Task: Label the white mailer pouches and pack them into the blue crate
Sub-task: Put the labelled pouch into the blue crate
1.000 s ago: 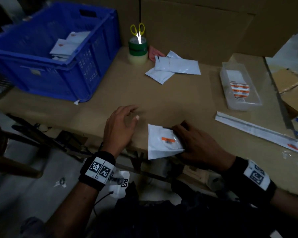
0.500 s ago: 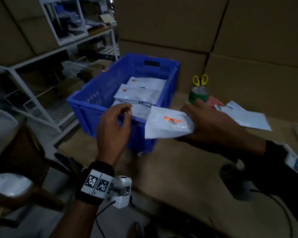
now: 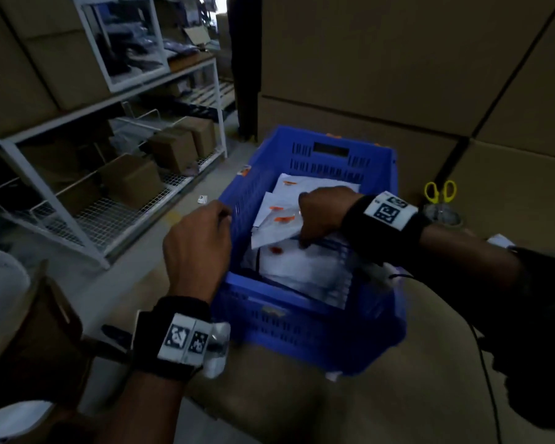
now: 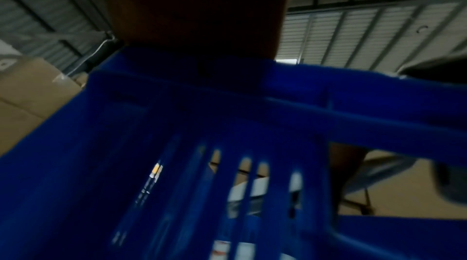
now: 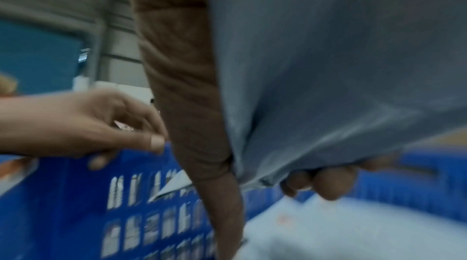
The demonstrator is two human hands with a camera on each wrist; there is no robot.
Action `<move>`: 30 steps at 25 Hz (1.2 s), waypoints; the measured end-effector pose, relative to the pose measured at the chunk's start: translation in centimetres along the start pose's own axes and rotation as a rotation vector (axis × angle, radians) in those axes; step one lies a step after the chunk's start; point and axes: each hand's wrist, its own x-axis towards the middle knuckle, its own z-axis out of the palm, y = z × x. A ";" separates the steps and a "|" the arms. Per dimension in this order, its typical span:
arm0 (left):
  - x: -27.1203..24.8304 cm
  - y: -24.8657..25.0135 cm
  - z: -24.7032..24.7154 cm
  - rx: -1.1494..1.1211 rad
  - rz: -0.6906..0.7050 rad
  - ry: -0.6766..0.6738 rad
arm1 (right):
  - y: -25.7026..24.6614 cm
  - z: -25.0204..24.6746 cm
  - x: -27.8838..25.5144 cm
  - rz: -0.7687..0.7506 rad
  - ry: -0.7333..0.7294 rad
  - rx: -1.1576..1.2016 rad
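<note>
Our right hand is down inside the blue crate, thumb and fingers pinched on one edge of a labelled white mailer pouch. The pouch lies just under the hand, on the pile of pouches already packed. In the right wrist view the film hangs from the grip in soft folds, so we judge it light, limp and slick, with no stiffness to push against. Best held at an edge or corner, as now, and laid flat, not dropped. Our left hand hovers beside the crate's near-left rim, fingers loosely curled, holding nothing.
</note>
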 end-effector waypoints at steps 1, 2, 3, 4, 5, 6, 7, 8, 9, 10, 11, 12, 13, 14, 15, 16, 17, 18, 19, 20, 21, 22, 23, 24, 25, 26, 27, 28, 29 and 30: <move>-0.1 -0.2 0.2 -0.021 0.003 0.007 | -0.7 0.5 1.2 -0.007 -0.063 0.026; -0.3 -0.3 0.3 -0.041 -0.002 0.013 | -1.3 1.3 1.9 -0.009 -0.113 0.049; -0.5 -0.5 0.3 -0.052 -0.010 0.017 | -1.9 2.3 2.6 -0.007 -0.145 0.069; -0.5 -0.5 0.3 -0.058 -0.017 0.017 | -2.2 3.3 3.2 -0.002 -0.153 0.087; -0.6 -0.4 0.2 -0.061 -0.023 0.019 | -2.5 4.2 3.4 0.009 -0.145 0.107; -0.4 -0.3 0.2 -0.064 -0.035 0.018 | -2.6 5.1 3.8 0.020 -0.125 0.123; -0.4 -0.1 0.1 -0.064 -0.043 0.017 | -2.7 5.9 4.0 0.031 -0.100 0.132; -0.4 -0.1 0.1 -0.060 -0.047 0.012 | -2.8 6.6 4.4 0.048 -0.076 0.137; -0.3 0.0 0.1 -0.056 -0.051 0.004 | -2.8 7.2 4.7 0.064 -0.053 0.138; -0.3 0.0 0.0 -0.051 -0.051 -0.001 | -2.8 7.7 4.9 0.074 -0.027 0.129; -0.3 0.0 0.0 -0.046 -0.052 -0.010 | -2.7 8.0 5.2 0.080 -0.004 0.102; -0.3 0.1 -0.1 -0.042 -0.053 -0.016 | -2.6 8.4 5.5 0.081 0.023 0.055; -0.2 0.3 -0.2 -0.041 -0.055 -0.019 | -2.5 8.7 5.8 0.072 0.051 0.000; -0.2 0.4 -0.3 -0.041 -0.061 -0.020 | -2.5 9.1 6.1 0.053 0.077 -0.049; -0.1 0.5 -0.3 -0.039 -0.069 -0.020 | -2.5 9.3 6.3 0.033 0.096 -0.076; -0.1 0.5 -0.3 -0.037 -0.078 -0.024 | -2.7 9.6 6.4 0.021 0.100 -0.078; -0.1 0.5 -0.3 -0.033 -0.085 -0.032 | -2.7 9.9 6.4 0.015 0.088 -0.048; -0.1 0.5 -0.3 -0.029 -0.087 -0.038 | -2.6 10.3 6.4 0.016 0.054 0.009; -0.2 0.5 -0.4 -0.028 -0.087 -0.036 | -2.4 10.5 6.4 0.016 0.009 0.072; -0.2 0.6 -0.4 -0.030 -0.086 -0.030 | -2.1 10.7 6.5 0.009 -0.027 0.121; -0.2 0.6 -0.4 -0.034 -0.088 -0.025 | -1.7 10.8 6.7 -0.001 -0.042 0.156; -0.2 0.5 -0.4 -0.035 -0.089 -0.021 | -1.5 10.8 6.8 -0.012 -0.043 0.185; -0.3 0.5 -0.4 -0.033 -0.089 -0.017 | -1.4 10.6 6.9 -0.022 -0.047 0.207; -0.2 0.5 -0.4 -0.033 -0.090 -0.014 | -1.4 10.4 7.0 -0.030 -0.062 0.220; -0.2 0.5 -0.4 -0.032 -0.094 -0.016 | -1.3 10.0 7.1 -0.034 -0.085 0.232; -0.3 0.5 -0.4 -0.029 -0.098 -0.024 | -1.2 9.3 7.0 -0.036 -0.093 0.239; -0.3 0.5 -0.4 -0.027 -0.098 -0.031 | -0.9 8.3 6.8 -0.041 -0.066 0.240; -0.3 0.6 -0.5 -0.026 -0.097 -0.032 | -0.4 6.7 6.4 -0.043 -0.001 0.238; -0.3 0.5 -0.5 -0.025 -0.096 -0.029 | 0.2 4.8 5.6 -0.036 0.071 0.239; -0.3 0.5 -0.5 -0.023 -0.099 -0.030 | 1.0 2.6 4.6 -0.022 0.133 0.245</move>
